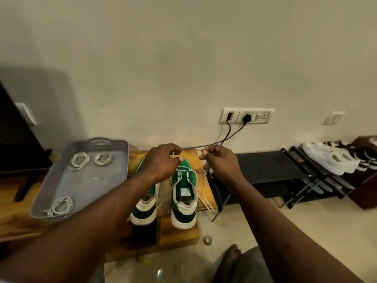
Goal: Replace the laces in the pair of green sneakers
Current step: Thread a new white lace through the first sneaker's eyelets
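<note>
Two green sneakers with white soles stand side by side on a wooden table (pixel 142 240), heels toward me. The right sneaker (pixel 184 199) has a white lace (pixel 205 193) threaded only through its front eyelets. My left hand (pixel 161 160) pinches one end of that lace above the toe. My right hand (pixel 219 161) pinches the other end, which hangs down past the table's right edge. The left sneaker (pixel 145 209) is partly hidden under my left forearm. A grey tray (pixel 69 186) to the left holds three coiled white laces (pixel 80 160).
A dark TV stand (pixel 22 180) sits at far left. Wall sockets (pixel 246 116) with two black cables are behind the table. A black shoe rack (pixel 271 170) with white shoes (pixel 330 160) stands to the right. My foot (pixel 230 256) rests on the floor.
</note>
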A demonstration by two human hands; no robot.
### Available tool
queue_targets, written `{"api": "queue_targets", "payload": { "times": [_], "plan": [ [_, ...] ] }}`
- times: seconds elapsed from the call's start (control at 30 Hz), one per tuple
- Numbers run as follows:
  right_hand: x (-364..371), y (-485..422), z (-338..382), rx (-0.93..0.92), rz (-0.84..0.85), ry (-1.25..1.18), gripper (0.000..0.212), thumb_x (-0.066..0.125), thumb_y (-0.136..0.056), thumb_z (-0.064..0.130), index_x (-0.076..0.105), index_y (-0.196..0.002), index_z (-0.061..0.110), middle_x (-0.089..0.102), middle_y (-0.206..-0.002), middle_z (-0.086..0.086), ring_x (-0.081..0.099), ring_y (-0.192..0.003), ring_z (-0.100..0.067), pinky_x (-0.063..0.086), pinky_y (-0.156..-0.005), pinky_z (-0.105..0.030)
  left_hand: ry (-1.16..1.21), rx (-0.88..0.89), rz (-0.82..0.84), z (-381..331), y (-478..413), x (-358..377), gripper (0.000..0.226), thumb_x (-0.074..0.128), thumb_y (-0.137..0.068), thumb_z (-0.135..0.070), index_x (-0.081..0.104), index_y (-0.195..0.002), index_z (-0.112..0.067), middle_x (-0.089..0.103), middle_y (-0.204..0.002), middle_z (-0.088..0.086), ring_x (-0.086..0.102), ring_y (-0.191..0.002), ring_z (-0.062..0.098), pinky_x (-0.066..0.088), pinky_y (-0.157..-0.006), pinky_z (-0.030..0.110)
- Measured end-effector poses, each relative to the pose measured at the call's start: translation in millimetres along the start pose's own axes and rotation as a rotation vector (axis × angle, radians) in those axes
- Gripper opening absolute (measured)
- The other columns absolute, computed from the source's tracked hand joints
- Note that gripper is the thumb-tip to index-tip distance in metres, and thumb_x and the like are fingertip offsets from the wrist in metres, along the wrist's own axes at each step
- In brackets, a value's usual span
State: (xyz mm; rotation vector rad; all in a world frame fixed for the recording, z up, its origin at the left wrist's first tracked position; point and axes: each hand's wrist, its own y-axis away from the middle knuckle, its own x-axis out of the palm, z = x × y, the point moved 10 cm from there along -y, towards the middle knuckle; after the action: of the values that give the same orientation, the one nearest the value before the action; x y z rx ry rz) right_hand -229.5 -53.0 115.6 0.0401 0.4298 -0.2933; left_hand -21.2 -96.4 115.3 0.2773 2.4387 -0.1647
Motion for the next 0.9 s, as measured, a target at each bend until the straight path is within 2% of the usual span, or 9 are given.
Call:
{"api": "queue_targets", "payload": {
  "times": [0.13, 0.23, 0.33, 0.47, 0.6, 0.7, 0.77, 0.83, 0.9],
  "plan": [
    [34.0, -22.1, -70.9, 0.055, 0.023, 0.183, 0.019, 0.076, -0.093, 0.039, 0.074, -0.108, 0.027, 0.074, -0.096, 0.004, 0.073, -0.086, -0.014, 0.061, -0.072, -0.033, -0.129, -0.096, 0.051, 64.0, -27.8, 49.7, 0.041, 0.070, -0.096, -0.042, 0.070, -0.131, -0.021, 0.072, -0.128, 0.000, 0.067, -0.115, 0.023, 0.053, -0.097, 0.036],
    [60.2, -33.6, -106.7, 0.086, 0.033, 0.318, 0.040, 0.078, -0.086, 0.053, 0.070, -0.115, 0.027, 0.070, -0.104, 0.009, 0.064, -0.089, -0.003, 0.055, -0.072, -0.027, -0.165, -0.240, 0.038, 98.6, -50.7, 69.9, 0.048, 0.057, -0.101, -0.057, 0.075, -0.094, -0.013, 0.074, -0.093, 0.008, 0.070, -0.085, 0.028, 0.055, -0.073, 0.037],
    [75.7, -40.8, -123.1, 0.098, -0.036, 0.400, 0.059, 0.079, -0.079, 0.063, 0.067, -0.123, 0.026, 0.073, -0.111, 0.005, 0.068, -0.097, -0.013, 0.061, -0.081, -0.038, -0.275, -0.333, 0.065, 108.6, -72.4, 79.5, 0.061, 0.051, -0.101, -0.064, 0.059, -0.072, -0.012, 0.060, -0.074, 0.008, 0.057, -0.066, 0.024, 0.035, -0.055, 0.032],
    [90.0, -50.6, -131.7, 0.129, -0.076, 0.448, 0.061, 0.081, -0.083, 0.051, 0.060, -0.135, 0.025, 0.071, -0.121, 0.002, 0.070, -0.104, -0.019, 0.063, -0.084, -0.046, -0.453, -0.292, 0.152, 112.1, -96.4, 98.5, 0.045, 0.070, -0.095, -0.050, 0.056, -0.073, -0.012, 0.066, -0.090, 0.012, 0.060, -0.080, 0.031, 0.039, -0.064, 0.033],
    [92.1, -52.6, -135.3, 0.115, -0.098, 0.565, 0.068, 0.078, -0.085, 0.055, 0.056, -0.141, 0.025, 0.067, -0.133, 0.003, 0.067, -0.114, -0.021, 0.060, -0.089, -0.045, -0.465, -0.251, 0.135, 112.9, -103.3, 105.7, 0.026, 0.066, -0.099, -0.035, 0.070, -0.100, -0.009, 0.071, -0.110, 0.014, 0.066, -0.099, 0.036, 0.042, -0.071, 0.036],
    [94.6, -50.9, -133.7, 0.111, -0.115, 0.579, 0.072, 0.078, -0.083, 0.060, 0.055, -0.142, 0.025, 0.064, -0.135, 0.004, 0.064, -0.117, -0.021, 0.058, -0.090, -0.044, -0.320, -0.322, 0.162, 116.0, -101.3, 106.4, 0.019, 0.060, -0.101, -0.020, 0.068, -0.096, -0.005, 0.069, -0.102, 0.013, 0.068, -0.093, 0.035, 0.051, -0.073, 0.038],
    [93.8, -51.5, -133.9, 0.120, -0.132, 0.578, 0.071, 0.078, -0.083, 0.061, 0.055, -0.141, 0.025, 0.065, -0.133, 0.005, 0.065, -0.115, -0.021, 0.058, -0.088, -0.042, 0.031, -0.445, 0.200, 129.7, -97.8, 110.4, 0.021, 0.051, -0.104, -0.008, 0.065, -0.096, 0.005, 0.074, -0.102, 0.019, 0.073, -0.084, 0.035, 0.063, -0.077, 0.045],
    [93.7, -50.7, -132.2, 0.124, -0.135, 0.574, 0.070, 0.078, -0.084, 0.060, 0.055, -0.141, 0.026, 0.064, -0.134, 0.005, 0.065, -0.115, -0.021, 0.059, -0.086, -0.042, 0.322, -0.563, 0.229, 135.0, -87.9, 112.1, 0.023, 0.042, -0.108, -0.005, 0.062, -0.101, 0.004, 0.073, -0.106, 0.022, 0.073, -0.078, 0.033, 0.064, -0.071, 0.044],
    [95.7, -49.0, -128.7, 0.119, -0.120, 0.587, 0.069, 0.078, -0.085, 0.058, 0.055, -0.141, 0.026, 0.063, -0.135, 0.004, 0.065, -0.115, -0.021, 0.059, -0.087, -0.043, 0.312, -0.545, 0.200, 131.6, -85.1, 104.2, 0.021, 0.048, -0.105, -0.007, 0.065, -0.107, 0.006, 0.075, -0.100, 0.022, 0.076, -0.080, 0.035, 0.065, -0.072, 0.045]
  ]
}}
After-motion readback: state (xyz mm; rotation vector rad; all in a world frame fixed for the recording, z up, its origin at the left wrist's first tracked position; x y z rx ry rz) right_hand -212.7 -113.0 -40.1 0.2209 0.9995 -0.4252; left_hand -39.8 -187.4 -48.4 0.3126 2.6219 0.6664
